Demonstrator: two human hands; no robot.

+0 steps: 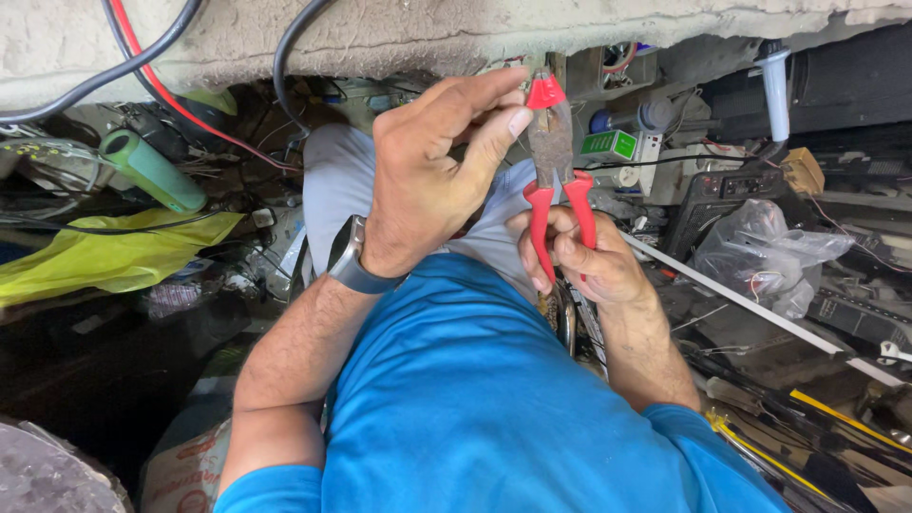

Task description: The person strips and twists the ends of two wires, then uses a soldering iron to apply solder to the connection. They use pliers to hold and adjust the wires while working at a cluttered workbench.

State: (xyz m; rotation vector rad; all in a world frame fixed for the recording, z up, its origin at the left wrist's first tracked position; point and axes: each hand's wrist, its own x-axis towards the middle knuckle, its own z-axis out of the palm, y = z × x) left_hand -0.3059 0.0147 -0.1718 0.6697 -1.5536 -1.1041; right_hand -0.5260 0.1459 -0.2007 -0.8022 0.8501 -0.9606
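1. Gripping the two red handles of the pliers (554, 180), the right hand (591, 261) was closed around them, fingers wrapped tight, just below the tool's dark metal head.
2. The pliers stood nearly upright, nose pointing up toward the rough concrete edge (456, 38) above them.
3. The left hand (432, 180) was half curled just left of the pliers; its thumb and fingertips pinched a small red piece (544, 92) at the pliers' tip.
4. Whether the pliers' jaws actually bit that red piece could not be told.
5. A grey wristwatch (356, 264) sat on the left wrist, lower left of the pliers.
6. Below the pliers lay the person's blue shirt (475, 399).
7. Far left of the pliers lay a green cylinder (152, 171) and a yellow bag (104, 252).
8. Right of the pliers sat a small green and white box (613, 145), and further right a crumpled clear plastic bag (760, 252).
9. Black and red cables (142, 71) ran across the concrete, upper left of the pliers.
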